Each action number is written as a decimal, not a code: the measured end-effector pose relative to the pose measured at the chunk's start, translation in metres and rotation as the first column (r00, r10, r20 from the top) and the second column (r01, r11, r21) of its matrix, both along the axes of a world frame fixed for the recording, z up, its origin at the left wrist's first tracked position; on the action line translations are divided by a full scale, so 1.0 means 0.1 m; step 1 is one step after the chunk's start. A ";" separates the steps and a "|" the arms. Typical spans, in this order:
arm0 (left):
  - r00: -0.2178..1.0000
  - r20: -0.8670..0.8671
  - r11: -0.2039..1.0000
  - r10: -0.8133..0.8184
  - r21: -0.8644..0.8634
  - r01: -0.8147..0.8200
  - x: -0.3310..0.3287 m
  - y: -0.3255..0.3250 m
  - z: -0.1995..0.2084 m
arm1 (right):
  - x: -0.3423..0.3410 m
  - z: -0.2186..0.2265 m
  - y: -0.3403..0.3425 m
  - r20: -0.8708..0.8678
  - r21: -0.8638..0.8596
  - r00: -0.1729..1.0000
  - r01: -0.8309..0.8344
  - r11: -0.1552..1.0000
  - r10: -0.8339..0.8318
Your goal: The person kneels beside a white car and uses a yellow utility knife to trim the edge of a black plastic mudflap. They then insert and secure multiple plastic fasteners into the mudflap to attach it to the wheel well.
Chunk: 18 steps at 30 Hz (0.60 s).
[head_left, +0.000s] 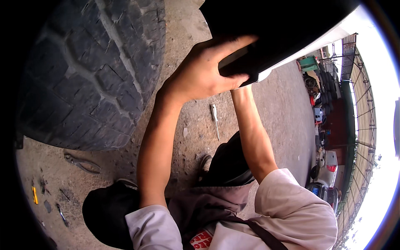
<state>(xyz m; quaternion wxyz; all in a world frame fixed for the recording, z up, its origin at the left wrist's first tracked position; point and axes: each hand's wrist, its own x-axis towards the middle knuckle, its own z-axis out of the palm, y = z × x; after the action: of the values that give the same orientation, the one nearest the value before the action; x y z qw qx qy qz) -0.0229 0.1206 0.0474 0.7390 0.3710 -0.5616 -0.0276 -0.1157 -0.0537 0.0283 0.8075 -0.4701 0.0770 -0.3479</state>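
A dark, shadowed vehicle panel [275, 33] with a white outer edge hangs at the top, probably part of a bumper or fender. My left hand [204, 68] reaches up to its lower corner, with thumb and a finger spread apart around the black edge; the other fingers are lost in shadow. From the right, my right forearm [254, 133] rises to the same corner. My right hand is hidden behind the panel, so its fingers do not show. A large worn tyre [91, 79] with deep grooves stands at the left, apart from both hands.
Below my hands a screwdriver [215, 118] lies on the dusty ground. Pliers [82, 163] rest under the tyre, and a yellow-handled tool [34, 195] and a small dark tool [62, 215] lie farther left. Stacked tyres [329, 91] and parked vehicles [325, 175] line the right.
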 end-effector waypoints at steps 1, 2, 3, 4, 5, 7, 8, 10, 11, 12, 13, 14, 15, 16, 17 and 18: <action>0.998 0.025 0.999 0.053 -0.001 -0.053 -0.03 -0.01 0.00 | -0.01 0.00 0.01 -0.012 -0.017 1.000 0.003 1.000 -0.004; 0.993 0.050 0.994 0.106 -0.003 -0.106 -0.07 -0.03 0.01 | 0.00 0.01 0.02 -0.027 -0.039 1.000 0.004 0.999 -0.005; 0.984 0.076 0.987 0.158 -0.009 -0.158 -0.11 -0.05 0.03 | -0.01 0.01 0.05 -0.036 -0.052 0.999 0.005 0.999 -0.007; 0.970 0.089 0.974 0.228 -0.038 -0.225 -0.13 -0.05 0.05 | 0.00 0.03 0.07 -0.047 -0.071 0.999 0.008 0.997 -0.012; 0.973 0.095 0.977 0.209 0.016 -0.211 -0.13 -0.03 0.06 | 0.01 0.05 0.07 -0.052 -0.096 0.999 0.007 0.995 -0.012; 0.983 0.093 0.979 0.157 0.120 -0.168 -0.15 0.00 0.11 | -0.01 0.08 0.06 -0.078 -0.156 0.996 0.024 0.988 -0.037; 0.977 0.088 0.977 0.192 0.081 -0.199 -0.16 0.00 0.10 | -0.02 0.09 0.05 -0.091 -0.189 0.995 0.034 0.981 -0.051; 0.957 0.079 0.960 0.278 0.012 -0.280 -0.14 0.05 0.04 | 0.01 0.12 0.11 -0.127 -0.291 0.988 0.046 0.956 -0.086; 0.954 0.053 0.955 0.296 0.012 -0.297 -0.12 0.07 0.00 | 0.02 0.14 0.14 -0.150 -0.365 0.982 0.055 0.929 -0.117; 0.948 0.031 0.948 0.316 0.011 -0.317 -0.09 0.09 -0.03 | 0.04 0.16 0.17 -0.174 -0.451 0.972 0.066 0.890 -0.160; 0.945 0.021 0.946 0.325 0.000 -0.325 -0.08 0.11 -0.05 | 0.05 0.16 0.17 -0.195 -0.535 0.960 0.068 0.842 -0.202; 0.943 0.011 0.943 0.334 -0.011 -0.334 -0.07 0.13 -0.06 | 0.03 0.16 0.18 -0.210 -0.619 0.946 0.067 0.783 -0.247; 0.940 -0.025 0.939 0.341 -0.028 -0.342 -0.08 0.12 -0.09 | 0.05 0.14 0.16 -0.229 -0.701 0.928 0.053 0.711 -0.295; 0.936 -0.061 0.936 0.347 -0.043 -0.349 -0.08 0.11 -0.13 | 0.00 0.13 0.14 -0.261 -0.895 0.841 -0.027 0.445 -0.474; 0.931 -0.097 0.932 0.351 -0.058 -0.357 -0.08 0.10 -0.16 | -0.05 0.13 0.12 -0.220 -0.976 0.735 -0.164 0.146 -0.641; 0.914 -0.075 0.914 0.399 -0.050 -0.403 -0.06 0.12 -0.19 | -0.03 0.14 0.12 -0.001 -1.000 0.849 -0.015 -0.023 -0.528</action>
<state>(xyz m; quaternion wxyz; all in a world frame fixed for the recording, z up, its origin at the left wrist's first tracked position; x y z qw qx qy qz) -0.0286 0.1321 0.0286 0.7578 0.4532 -0.4508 0.1310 -0.1185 -0.0415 0.0420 0.1359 -0.9256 0.0609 -0.3481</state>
